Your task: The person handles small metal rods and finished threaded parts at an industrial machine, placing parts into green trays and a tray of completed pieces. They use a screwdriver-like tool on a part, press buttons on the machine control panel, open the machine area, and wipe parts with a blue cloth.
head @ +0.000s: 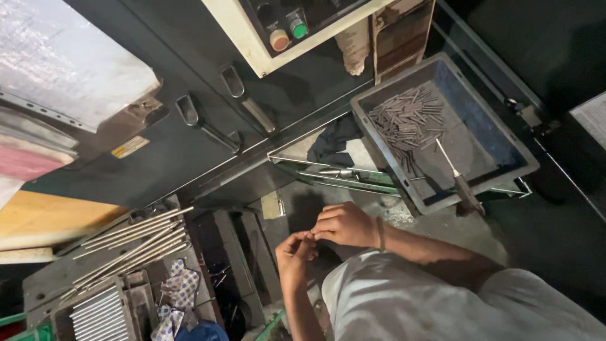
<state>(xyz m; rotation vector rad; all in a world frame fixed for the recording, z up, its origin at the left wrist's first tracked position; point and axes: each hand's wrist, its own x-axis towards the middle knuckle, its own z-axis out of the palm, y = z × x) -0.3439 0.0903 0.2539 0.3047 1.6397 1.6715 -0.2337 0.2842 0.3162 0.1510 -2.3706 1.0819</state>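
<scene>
Fingertips meet in front of you: your left hand [295, 247] and your right hand [344, 224] come together with fingers pinched narrow, touching at the tips over the dark machine bed. Whatever sits between them is too small to make out, so you cannot tell from here whether it is one of the small metal pins; judge by feel as well as sight. A thin band circles your right wrist.

Keep both hands close to your body and low, as they are, so anything that slips falls onto the bed rather than into the gap below. Hold the pinch firm but light, and turn the piece with the fingertips, not the whole wrist.

The grey metal tray [505, 148] stands up and to the right, well apart from your hands, with a heap of short metal pins [407, 123] in its far corner and a screwdriver [459, 180] lying across its floor. Reach there with one hand only, keeping the other pinched shut.

The long steel rods [129, 243] lie on the left, beside a patterned cloth [180, 284]; keep your elbow off them.
</scene>
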